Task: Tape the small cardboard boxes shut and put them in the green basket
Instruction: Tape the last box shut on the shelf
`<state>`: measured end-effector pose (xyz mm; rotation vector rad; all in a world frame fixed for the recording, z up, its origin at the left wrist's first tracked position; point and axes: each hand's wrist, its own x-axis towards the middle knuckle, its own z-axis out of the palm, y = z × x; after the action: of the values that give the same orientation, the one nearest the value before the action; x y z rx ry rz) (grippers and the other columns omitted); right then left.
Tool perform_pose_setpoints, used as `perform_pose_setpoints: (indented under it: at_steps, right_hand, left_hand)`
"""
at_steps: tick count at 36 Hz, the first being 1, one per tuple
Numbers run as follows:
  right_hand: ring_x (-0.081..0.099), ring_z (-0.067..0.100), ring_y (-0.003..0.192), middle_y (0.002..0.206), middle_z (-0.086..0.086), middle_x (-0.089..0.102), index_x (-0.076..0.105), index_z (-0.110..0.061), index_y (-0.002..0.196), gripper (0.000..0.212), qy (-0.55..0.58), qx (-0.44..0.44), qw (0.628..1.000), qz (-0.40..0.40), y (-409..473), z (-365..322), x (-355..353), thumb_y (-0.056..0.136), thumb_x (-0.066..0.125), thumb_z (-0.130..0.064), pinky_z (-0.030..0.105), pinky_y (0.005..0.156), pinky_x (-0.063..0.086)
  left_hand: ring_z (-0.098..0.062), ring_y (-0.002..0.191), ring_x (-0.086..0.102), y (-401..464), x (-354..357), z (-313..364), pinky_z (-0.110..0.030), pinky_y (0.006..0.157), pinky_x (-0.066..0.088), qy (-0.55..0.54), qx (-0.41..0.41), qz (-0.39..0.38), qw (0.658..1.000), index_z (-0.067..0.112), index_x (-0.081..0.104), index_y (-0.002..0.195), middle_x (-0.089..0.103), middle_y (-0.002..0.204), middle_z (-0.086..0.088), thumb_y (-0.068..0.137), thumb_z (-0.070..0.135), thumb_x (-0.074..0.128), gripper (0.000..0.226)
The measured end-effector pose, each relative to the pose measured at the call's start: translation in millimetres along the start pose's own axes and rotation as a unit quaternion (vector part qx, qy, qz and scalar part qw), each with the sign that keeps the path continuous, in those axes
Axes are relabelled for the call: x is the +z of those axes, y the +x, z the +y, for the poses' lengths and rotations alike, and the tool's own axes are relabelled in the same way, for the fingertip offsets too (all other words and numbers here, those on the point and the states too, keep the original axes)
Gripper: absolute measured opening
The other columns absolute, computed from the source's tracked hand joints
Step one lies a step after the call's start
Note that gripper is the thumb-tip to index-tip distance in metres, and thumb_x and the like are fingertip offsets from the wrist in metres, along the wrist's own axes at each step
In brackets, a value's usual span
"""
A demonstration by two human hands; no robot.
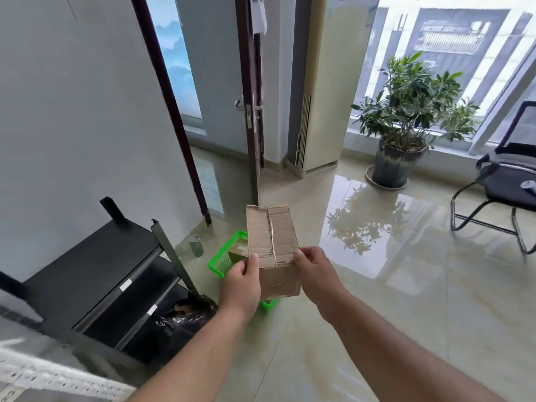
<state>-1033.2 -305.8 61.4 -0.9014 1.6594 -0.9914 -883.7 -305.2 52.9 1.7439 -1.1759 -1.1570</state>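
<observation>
I have the cardboard box (272,245) held up in the lower middle of the frame, directly above the green basket (223,258), which sits on the floor and shows only its left rim and a corner below the box. The box's top flaps meet along a centre seam; a glossy strip seems to run over it, so I judge it taped, though I cannot be sure. My left hand (240,281) grips the near left edge, thumb on top and fingers curled under out of sight; my right hand (314,274) grips the near right edge the same way, thumb on the top face.

I judge the box light, since two hands carry it at one end without sagging. The board looks worn and creased, stiff enough to keep its shape but likely to dent under a hard squeeze. Its surface is matte and should not slip. Holding it by the side walls near the corners, where the board is strongest, looks best for lowering it. Something brown already lies in the basket, perhaps another box, so room may be tight.

A roll of tape (196,245) stands on the floor left of the basket. The floor (377,300) is glossy pale tile that mirrors the window. A black shelf unit (95,274) fills the lower left, with a black bag (185,317) at its foot. Further back are an open door (249,97), a potted plant (406,120) at right of centre, and a black chair (504,181) at the right edge.
</observation>
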Motion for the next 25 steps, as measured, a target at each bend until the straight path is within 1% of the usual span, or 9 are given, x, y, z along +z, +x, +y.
perform_pose_setpoints:
  at_steps: [2,4,6,8,9,13,19,22,25]
  right_hand:
    - [0.061,0.011,0.096,0.111,0.001,0.065,0.058,-0.019,0.117,0.022,-0.013,0.003,1.0,-0.014,25.1,-3.6,-28.0,0.104,0.051,-0.035,0.027,0.07,0.047]
    - [0.061,0.011,0.095,0.112,0.002,0.065,0.058,-0.019,0.117,0.021,-0.019,0.005,0.999,-0.027,43.5,-7.0,-51.4,0.104,0.051,-0.033,0.026,0.067,0.046]
    - [0.06,0.01,0.092,0.111,0.002,0.064,0.058,-0.018,0.117,0.02,-0.03,0.006,0.999,-0.039,61.6,-11.2,-74.2,0.104,0.05,-0.032,0.024,0.064,0.044]
    - [0.059,0.008,0.092,0.111,0.002,0.064,0.058,-0.017,0.116,0.02,-0.037,0.005,0.998,-0.049,78.2,-13.4,-91.1,0.104,0.05,-0.031,0.023,0.064,0.044]
    - [0.06,0.008,0.092,0.111,0.001,0.064,0.058,-0.018,0.116,0.02,-0.039,0.005,0.998,-0.052,85.7,-14.7,-97.3,0.104,0.05,-0.031,0.023,0.065,0.044]
    - [0.06,0.009,0.093,0.11,0.001,0.064,0.057,-0.019,0.115,0.018,-0.045,0.012,0.997,-0.068,112.7,-17.0,-111.8,0.103,0.05,-0.031,0.025,0.066,0.045]
    - [0.062,0.011,0.098,0.111,0.0,0.065,0.058,-0.019,0.116,0.021,-0.08,0.012,0.993,-0.084,162.2,-23.0,-117.2,0.102,0.05,-0.032,0.025,0.067,0.045]
    - [0.062,0.012,0.099,0.111,0.0,0.065,0.058,-0.02,0.115,0.02,-0.095,0.011,0.991,-0.096,186.5,-26.3,-114.0,0.102,0.05,-0.033,0.026,0.069,0.046]
    - [0.061,0.009,0.096,0.108,-0.002,0.065,0.058,-0.02,0.114,0.018,-0.12,0.009,0.987,-0.106,216.8,-30.4,-105.3,0.102,0.05,-0.032,0.025,0.068,0.045]
  left_hand:
    - [-0.017,0.089,0.067,6.7,32.8,12.8,-0.035,0.083,0.054,-0.001,-0.014,0.022,1.0,0.022,0.071,0.088,0.073,0.087,0.007,0.102,0.052,0.043,0.043]
    - [-0.018,0.089,0.069,11.9,59.7,21.3,-0.04,0.087,0.056,-0.01,-0.027,0.029,0.999,0.022,0.073,0.09,0.075,0.088,0.008,0.1,0.056,0.043,0.046]
    - [-0.017,0.088,0.07,18.1,85.8,29.4,-0.043,0.088,0.056,-0.015,-0.038,0.033,0.999,0.022,0.073,0.09,0.075,0.086,0.008,0.095,0.062,0.043,0.051]
    - [-0.017,0.088,0.07,24.7,105.3,36.3,-0.044,0.089,0.057,-0.02,-0.044,0.041,0.998,0.024,0.074,0.091,0.076,0.086,0.008,0.087,0.069,0.041,0.056]
    - [-0.017,0.089,0.07,28.2,113.7,39.3,-0.044,0.089,0.056,-0.02,-0.046,0.045,0.998,0.025,0.073,0.092,0.076,0.086,0.008,0.087,0.069,0.041,0.055]
    - [-0.018,0.089,0.067,43.3,137.4,47.3,-0.039,0.089,0.055,-0.019,-0.056,0.063,0.996,0.022,0.072,0.094,0.074,0.088,0.007,0.099,0.056,0.044,0.045]
    - [-0.015,0.09,0.064,78.1,164.3,52.6,-0.031,0.077,0.049,-0.039,-0.071,0.078,0.994,0.024,0.069,0.098,0.07,0.092,0.008,0.101,0.051,0.044,0.037]
    - [-0.018,0.093,0.062,98.2,173.9,51.9,-0.031,0.078,0.045,-0.044,-0.079,0.092,0.992,0.023,0.068,0.099,0.069,0.094,0.008,0.102,0.051,0.045,0.036]
    - [-0.016,0.087,0.057,125.9,181.3,51.0,-0.029,0.076,0.039,-0.052,-0.089,0.101,0.99,0.024,0.063,0.096,0.062,0.088,0.012,0.103,0.047,0.044,0.031]
